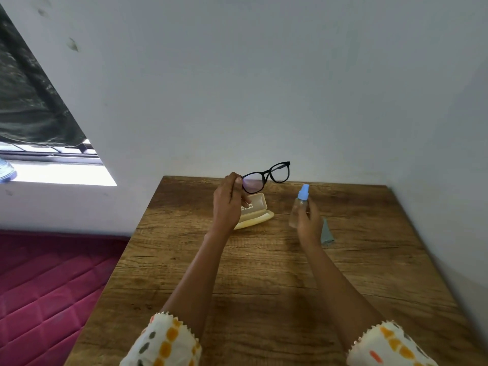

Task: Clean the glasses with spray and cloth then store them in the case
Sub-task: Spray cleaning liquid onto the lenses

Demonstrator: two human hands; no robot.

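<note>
We judge ourselves early on: our left hand [227, 204] pinches the glasses [267, 175] above the open case [257, 207] far on the table [264, 273], our right hand [309, 223] grips the spray bottle [299, 204], the cloth [327, 235] lies just right, and wiping and storing remain.

Wall: pale grey painted wall [237, 88]
Table: brown wood-grain tabletop [264, 273]
Window: bright daylit window [60, 175], left
Bedding: magenta quilted mattress [47, 286]

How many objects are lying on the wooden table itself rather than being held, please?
2. The open cream plastic glasses case lies at the far middle, partly behind the left hand; the folded grey cloth lies just beside the right hand. The hands could hide something small.
</note>
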